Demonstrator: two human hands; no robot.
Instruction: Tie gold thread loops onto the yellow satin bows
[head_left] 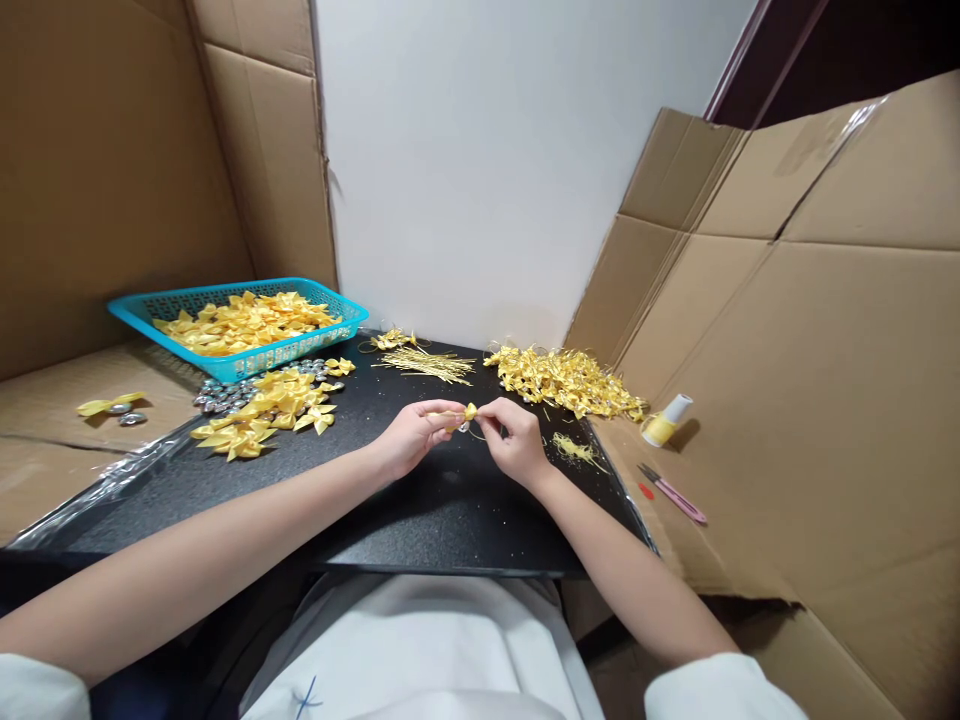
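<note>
Above the black table (450, 510), my left hand (409, 440) pinches a small yellow ribbon bow (470, 411) between thumb and fingers. My right hand (516, 440) is closed at the bow's right side, its thumb and forefinger on a thin gold tie that curves below the bow. A small shiny piece shows just under the bow, partly hidden by the fingers. Behind my hands lies a bundle of straight gold ties (429, 365). To the right of it is a heap of yellow bows with gold ties (566, 380).
A blue basket (352, 318) full of yellow bows stands back left. In front lie loose bows (240, 437) and silvery buttons (221, 395). At right are thread scraps (576, 448), a thread spool (664, 425) and pink-handled snips (679, 500). Cardboard walls (847, 350) flank the table.
</note>
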